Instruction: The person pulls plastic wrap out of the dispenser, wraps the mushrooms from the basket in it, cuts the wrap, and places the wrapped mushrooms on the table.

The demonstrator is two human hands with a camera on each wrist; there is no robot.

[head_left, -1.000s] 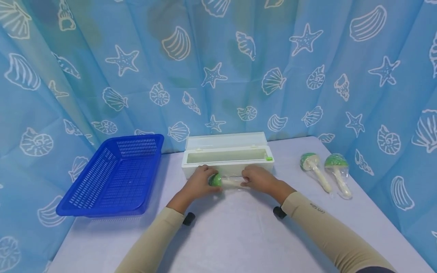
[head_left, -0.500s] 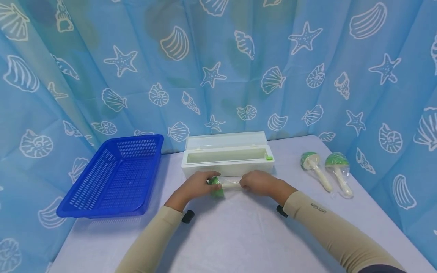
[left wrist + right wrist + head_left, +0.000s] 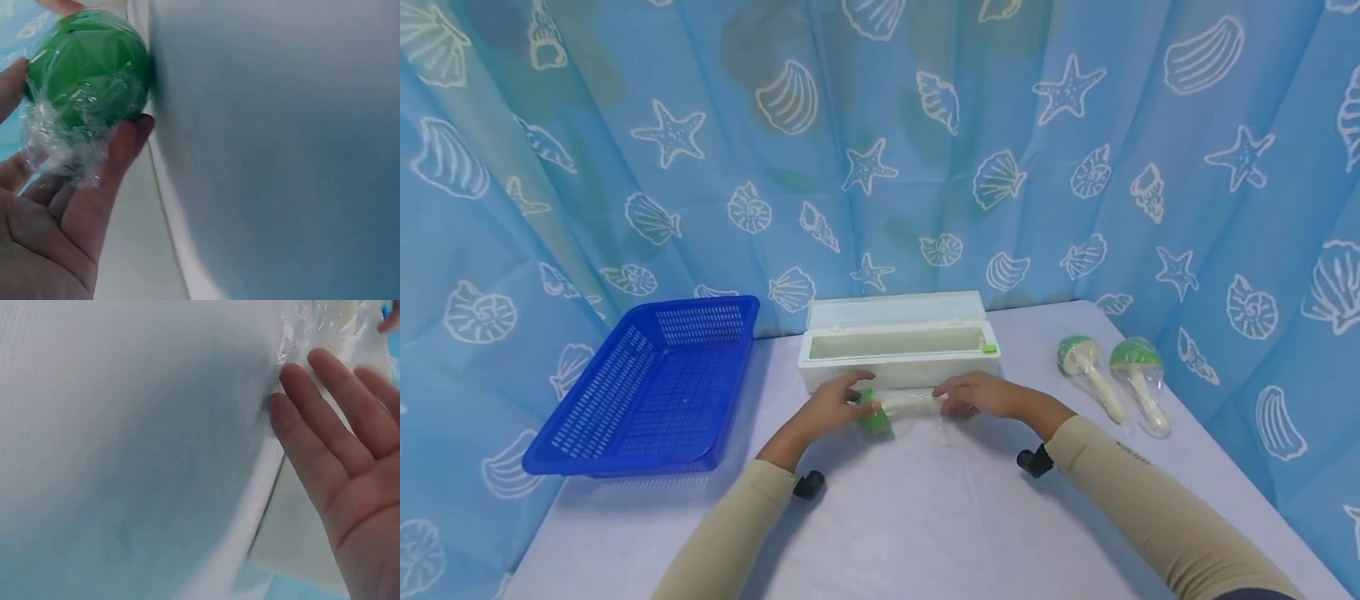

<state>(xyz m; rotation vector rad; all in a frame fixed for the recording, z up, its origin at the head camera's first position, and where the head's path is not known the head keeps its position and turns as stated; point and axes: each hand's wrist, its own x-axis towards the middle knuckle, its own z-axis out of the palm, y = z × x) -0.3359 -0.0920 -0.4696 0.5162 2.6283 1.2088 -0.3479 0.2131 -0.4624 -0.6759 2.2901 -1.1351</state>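
Observation:
A maraca (image 3: 875, 419) with a green head and a cream handle lies in clear plastic film along the front of a long white box. My left hand (image 3: 833, 406) grips its head; in the left wrist view, thumb and fingers reach round the green ball (image 3: 87, 62), with crinkled film bunched beneath it. My right hand (image 3: 977, 393) is at the handle end, and the right wrist view shows its fingers (image 3: 312, 437) extended beside the loose film (image 3: 300, 331). The box, a cling film dispenser (image 3: 902, 367), has its lid raised and a green slider at its right end.
Two more wrapped green-and-cream maracas (image 3: 1093, 379) lie on the right of the white tablecloth (image 3: 910, 517). A blue plastic basket (image 3: 700, 454) stands at the left. Behind the table hangs a blue shell-patterned curtain (image 3: 895, 217).
My right hand has loosened its grip on the handle end and straightened its fingers, shifting slightly right. The maraca's head has turned a little in my left hand, its green side now lower.

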